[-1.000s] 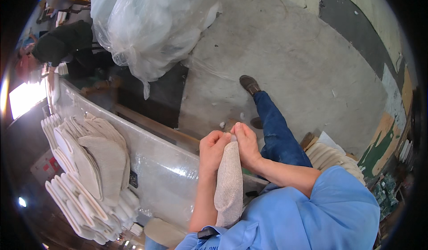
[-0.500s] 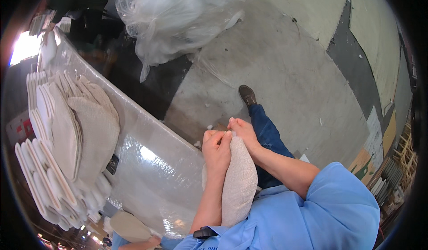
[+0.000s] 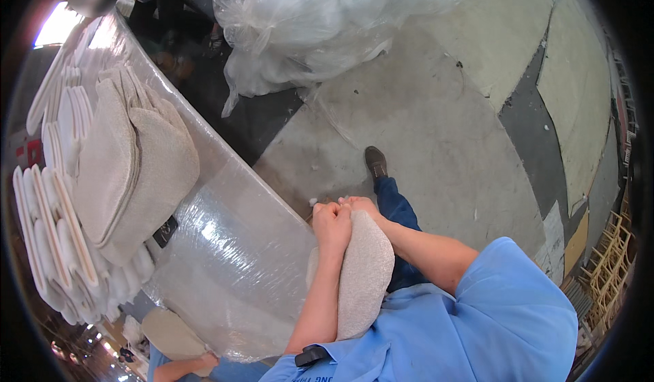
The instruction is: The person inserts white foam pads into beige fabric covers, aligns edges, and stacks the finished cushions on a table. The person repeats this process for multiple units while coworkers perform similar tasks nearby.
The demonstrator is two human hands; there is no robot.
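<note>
A beige, coarse-woven fabric cushion [image 3: 364, 273] stands upright against my front, between my forearms. My left hand [image 3: 330, 225] is closed at its top end, with thumb and fingers pinched together on the fabric. Right beside it, my right hand [image 3: 361, 206] is also closed on the same end, and the two hands touch or nearly touch. My fingers hide the exact spot they grip. Part of the cushion shows left of my left forearm.
On the left, a plastic-wrapped table [image 3: 231, 259] carries a stack of beige fabric covers [image 3: 160, 171] and folded white padding [image 3: 58, 239]. A large clear plastic bag of white stuff [image 3: 320, 27] lies on the floor ahead. Bottom left, another person's hand [image 3: 204, 363] touches a beige cushion [image 3: 174, 334].
My right hand has come down and in, closer against my left hand, its fingers curled lower. My view has shifted a little, so the table and bag sit differently.
</note>
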